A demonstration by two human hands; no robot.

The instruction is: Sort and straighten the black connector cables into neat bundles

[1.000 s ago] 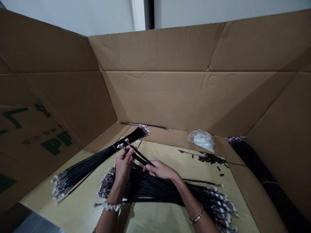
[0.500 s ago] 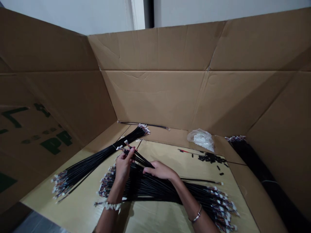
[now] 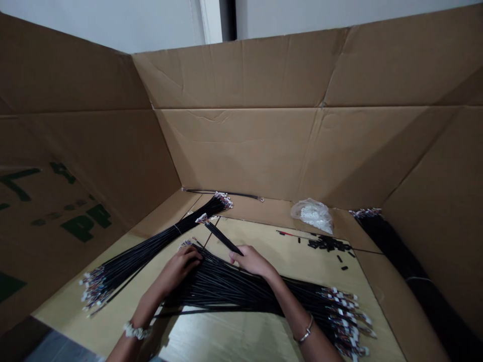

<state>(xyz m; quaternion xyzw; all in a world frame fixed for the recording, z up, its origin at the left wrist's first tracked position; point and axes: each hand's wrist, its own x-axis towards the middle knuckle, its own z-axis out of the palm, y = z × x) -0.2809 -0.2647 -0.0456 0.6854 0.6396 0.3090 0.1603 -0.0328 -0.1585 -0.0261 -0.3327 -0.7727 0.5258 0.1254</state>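
On the pale tabletop [image 3: 260,234], loose cable pile [image 3: 230,286] under two hands set apart.
Right hand [image 3: 251,260] clamped on a few black cables [image 3: 222,236], white plugs aimed toward ten o'clock; left hand [image 3: 185,264] on the pile's plug end at left, fingers bent, grip can't be told. Off the pile: tied bundle [image 3: 151,249] at ten, small black pieces [image 3: 327,244] at two, clear bag [image 3: 313,216] between one and two.

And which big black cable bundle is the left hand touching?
The middle bundle, between the left bundle and the right bundle; the left hand is on its left end, and no hand touches the outer two.
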